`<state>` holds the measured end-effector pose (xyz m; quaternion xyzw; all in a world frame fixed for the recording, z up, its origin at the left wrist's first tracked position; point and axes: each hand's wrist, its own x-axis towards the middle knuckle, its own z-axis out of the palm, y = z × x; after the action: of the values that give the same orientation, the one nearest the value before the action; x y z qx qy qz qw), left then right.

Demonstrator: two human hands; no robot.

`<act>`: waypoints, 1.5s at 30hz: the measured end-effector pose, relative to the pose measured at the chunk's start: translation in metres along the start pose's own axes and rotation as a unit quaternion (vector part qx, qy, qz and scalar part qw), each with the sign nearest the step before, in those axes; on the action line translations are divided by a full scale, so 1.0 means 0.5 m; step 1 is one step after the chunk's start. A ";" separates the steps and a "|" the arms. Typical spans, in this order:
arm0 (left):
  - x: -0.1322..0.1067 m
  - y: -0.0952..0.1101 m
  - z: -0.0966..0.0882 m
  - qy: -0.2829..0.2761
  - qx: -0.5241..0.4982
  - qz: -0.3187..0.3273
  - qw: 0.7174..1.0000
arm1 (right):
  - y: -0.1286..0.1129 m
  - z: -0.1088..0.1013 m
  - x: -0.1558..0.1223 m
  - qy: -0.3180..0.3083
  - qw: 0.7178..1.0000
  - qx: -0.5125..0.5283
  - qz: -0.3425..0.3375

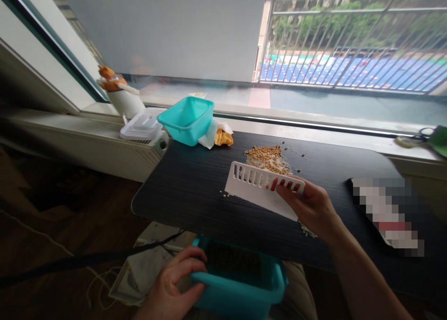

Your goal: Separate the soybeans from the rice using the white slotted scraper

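Grips one white slotted plate by its right end in the right hand, thumb on the near face, fingers behind the slots. Holds it tilted over the middle of the dark table, just near of one heap of yellow grains mixed with white ones. Points its long axis from the left, slightly far, to the right and near, slots along the upper edge. Curls the left hand around the left rim of the near teal tub, grasping it below the table's near edge. Counts two tubs: this one, its dark contents unclear, and a far teal tub beside one orange piece. Includes one slab at right, pixelated, any writing unreadable.
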<state>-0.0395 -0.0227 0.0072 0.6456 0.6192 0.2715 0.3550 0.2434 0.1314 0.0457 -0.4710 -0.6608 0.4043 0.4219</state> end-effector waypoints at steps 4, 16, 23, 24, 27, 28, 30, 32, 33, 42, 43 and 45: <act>0.002 -0.001 0.002 0.008 -0.012 0.001 1.000 | -0.007 -0.006 -0.010 0.002 1.000 -0.005 -0.024; -0.026 -0.039 -0.052 0.069 0.004 0.011 0.998 | -0.042 0.073 -0.037 -0.233 0.968 0.015 -0.091; -0.036 -0.056 -0.062 0.072 -0.003 0.013 0.997 | -0.065 0.068 -0.092 -0.168 0.978 0.012 -0.126; -0.032 -0.055 -0.058 0.067 -0.004 0.012 0.998 | -0.063 0.081 -0.097 -0.109 0.985 -0.003 -0.131; -0.022 -0.046 -0.041 0.055 -0.011 0.011 0.998 | -0.052 0.134 -0.102 0.024 0.988 -0.048 -0.147; -0.019 -0.042 -0.035 0.053 -0.013 0.011 0.998 | -0.047 0.148 -0.103 0.052 0.986 -0.059 -0.149; -0.015 -0.033 -0.026 0.051 -0.021 0.016 0.998 | -0.040 0.156 -0.105 0.105 0.982 -0.083 -0.134; -0.012 -0.022 -0.018 0.039 -0.026 0.021 0.999 | -0.033 0.134 -0.114 0.162 0.975 -0.112 -0.100; -0.010 -0.017 -0.015 0.030 -0.029 0.023 0.999 | -0.029 0.113 -0.120 0.187 0.971 -0.131 -0.078; 0.015 0.016 0.026 -0.035 -0.034 0.047 0.998 | -0.009 -0.062 -0.147 0.286 0.917 -0.277 -0.002; 0.017 0.017 0.029 -0.038 -0.033 0.048 0.998 | -0.012 -0.065 -0.145 0.280 0.919 -0.278 -0.001; 0.020 0.019 0.035 -0.041 -0.034 0.051 0.997 | -0.017 -0.067 -0.144 0.264 0.926 -0.268 -0.005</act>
<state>-0.0192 -0.0146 0.0032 0.6742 0.5610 0.2832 0.3879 0.2871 0.0649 0.0514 -0.6527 -0.6115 0.0705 0.4416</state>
